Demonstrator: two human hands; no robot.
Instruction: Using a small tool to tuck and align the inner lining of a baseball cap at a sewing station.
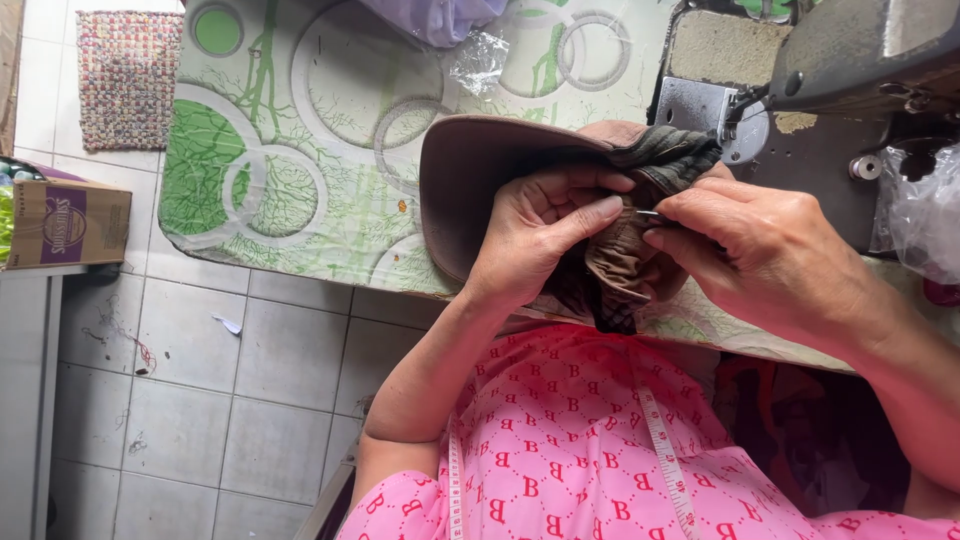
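A brown cap (470, 175) with a stiff brim lies on the sewing table, its crown bunched toward the sewing machine (840, 80). My left hand (535, 235) grips the cap's folded brown fabric, thumb and fingers pinching it. My right hand (765, 255) pinches a small metal tool (655, 215), thin and pointed, against the gathered fabric between both hands. Dark camouflage-patterned fabric (675, 150) of the cap sits just under the machine's foot plate.
The table carries a green and white patterned cover (290, 150). Clear plastic (480, 60) and lilac cloth (440, 18) lie at the far edge. A cardboard box (65, 222) stands at left over a tiled floor (180, 400). A measuring tape (665, 455) hangs over my pink top.
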